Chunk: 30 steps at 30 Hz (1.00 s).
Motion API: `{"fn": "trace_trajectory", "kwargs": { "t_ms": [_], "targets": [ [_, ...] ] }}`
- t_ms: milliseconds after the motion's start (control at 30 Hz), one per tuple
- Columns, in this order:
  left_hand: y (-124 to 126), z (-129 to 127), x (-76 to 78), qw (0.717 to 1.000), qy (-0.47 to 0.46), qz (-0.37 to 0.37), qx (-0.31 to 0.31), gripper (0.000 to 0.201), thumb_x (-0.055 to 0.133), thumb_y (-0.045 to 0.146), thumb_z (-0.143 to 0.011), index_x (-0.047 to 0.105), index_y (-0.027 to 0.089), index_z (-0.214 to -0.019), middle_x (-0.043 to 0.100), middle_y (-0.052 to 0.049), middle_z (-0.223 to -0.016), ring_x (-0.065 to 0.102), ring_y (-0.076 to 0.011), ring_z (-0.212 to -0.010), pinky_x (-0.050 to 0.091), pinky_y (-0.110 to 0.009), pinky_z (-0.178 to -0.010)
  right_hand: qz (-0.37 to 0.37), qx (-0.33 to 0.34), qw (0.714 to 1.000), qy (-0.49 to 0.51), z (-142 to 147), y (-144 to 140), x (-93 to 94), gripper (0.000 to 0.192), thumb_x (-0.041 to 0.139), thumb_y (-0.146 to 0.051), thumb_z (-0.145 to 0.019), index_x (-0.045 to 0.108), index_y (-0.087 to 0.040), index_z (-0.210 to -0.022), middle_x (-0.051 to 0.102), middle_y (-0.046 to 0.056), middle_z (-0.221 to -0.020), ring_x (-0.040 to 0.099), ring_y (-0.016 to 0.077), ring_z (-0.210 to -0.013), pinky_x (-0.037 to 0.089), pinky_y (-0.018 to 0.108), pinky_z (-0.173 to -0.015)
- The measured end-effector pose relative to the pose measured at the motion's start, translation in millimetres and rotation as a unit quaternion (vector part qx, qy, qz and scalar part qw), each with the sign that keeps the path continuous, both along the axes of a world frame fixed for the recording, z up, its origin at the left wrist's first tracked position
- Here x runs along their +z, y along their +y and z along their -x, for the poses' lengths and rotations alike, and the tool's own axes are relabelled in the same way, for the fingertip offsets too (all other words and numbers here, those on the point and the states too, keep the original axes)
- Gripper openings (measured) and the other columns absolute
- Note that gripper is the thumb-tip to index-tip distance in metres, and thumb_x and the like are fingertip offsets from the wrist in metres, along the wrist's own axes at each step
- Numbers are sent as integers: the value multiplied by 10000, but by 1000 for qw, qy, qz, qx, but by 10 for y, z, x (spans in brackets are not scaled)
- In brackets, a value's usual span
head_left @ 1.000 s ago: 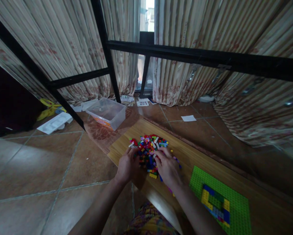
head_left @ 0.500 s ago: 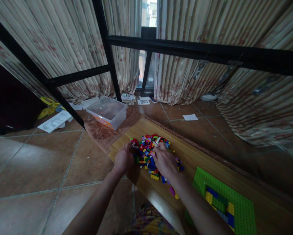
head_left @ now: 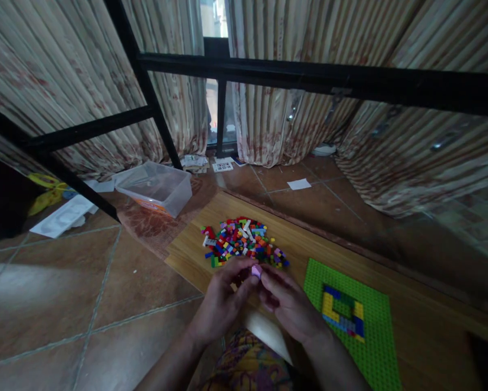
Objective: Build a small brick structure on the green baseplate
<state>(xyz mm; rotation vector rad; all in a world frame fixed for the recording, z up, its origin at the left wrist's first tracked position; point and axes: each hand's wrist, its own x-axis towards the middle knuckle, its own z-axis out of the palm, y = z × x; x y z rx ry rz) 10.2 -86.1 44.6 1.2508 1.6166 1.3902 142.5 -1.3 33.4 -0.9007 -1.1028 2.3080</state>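
Nearest, both forearms rise from the bottom edge and angle inward, so the hands meet above the near edge of the wooden board (head_left: 309, 244). The left hand (head_left: 221, 304) curls with its fingers bent, thumb and fingertips pinched on a small pink brick (head_left: 256, 270); the right hand (head_left: 290, 304) closes its fingertips on the same brick from the other side. Just beyond lies the pile of coloured bricks (head_left: 241, 247), and to the right the green baseplate (head_left: 352, 320) carries a partly built frame. Farther off, a clear plastic bin (head_left: 156, 187) stands on the tiled floor.
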Motion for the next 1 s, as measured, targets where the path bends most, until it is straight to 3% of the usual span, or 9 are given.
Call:
{"fn": "trace_trajectory", "kwargs": {
  "t_ms": [100, 267, 433, 533, 600, 767, 1000],
  "targets": [
    [19, -115, 87, 999, -22, -9, -26, 207, 584, 282, -897, 631, 221, -1089, 644, -37, -1019, 606, -153, -863, 478, -266, -776, 7, -25, 1000, 10, -129, -73, 8, 344, 745, -461, -732, 711, -212, -968, 532, -29, -674, 406, 55, -535, 277, 188, -455],
    [29, -257, 150, 999, -24, 19, -45, 191, 564, 277, -909, 606, 210, -1083, 651, -16, -910, 613, -147, -826, 489, -265, -767, -121, -47, 991, -43, -338, -165, 47, 296, 623, -465, -847, 704, -203, -959, 467, -58, -564, 354, 56, -482, 264, 198, -447],
    [42, -438, 227, 993, 84, 18, -81, 163, 518, 223, -922, 608, 212, -1058, 643, -40, -993, 623, -154, -883, 503, -267, -782, -229, -108, 964, -80, -514, -224, 111, 248, 676, -396, -815, 670, -228, -997, 659, 3, -874, 575, 124, -756, 438, 227, -653],
    [42, -546, 237, 984, 153, -4, -93, 155, 514, 183, -916, 612, 219, -1031, 626, -37, -998, 619, -148, -895, 506, -265, -792, -262, -115, 955, -78, -597, -243, 137, 207, 691, -356, -802, 675, -222, -960, 685, 20, -932, 611, 161, -862, 468, 267, -771],
    [36, -605, 231, 982, 170, -19, -79, 133, 532, 186, -907, 604, 215, -1015, 624, -31, -969, 620, -144, -872, 512, -259, -770, -256, -133, 955, -74, -639, -261, 153, 181, 686, -355, -801, 685, -217, -919, 688, 15, -879, 615, 151, -814, 478, 263, -749],
    [5, -677, 278, 984, 163, -18, -72, 88, 567, 207, -894, 605, 212, -973, 630, -16, -911, 618, -136, -823, 516, -248, -739, -175, -162, 969, -66, -713, -311, 192, 245, 679, -429, -785, 700, -204, -881, 615, -24, -634, 499, 92, -538, 428, 211, -513],
    [-39, -714, 306, 968, 237, -36, -79, 101, 552, 212, -910, 587, 211, -1005, 607, -23, -925, 600, -136, -806, 506, -248, -728, -139, -177, 974, -33, -708, -392, 239, 273, 698, -456, -768, 685, -198, -855, 641, -10, -702, 509, 83, -552, 431, 203, -513]
  ]
}}
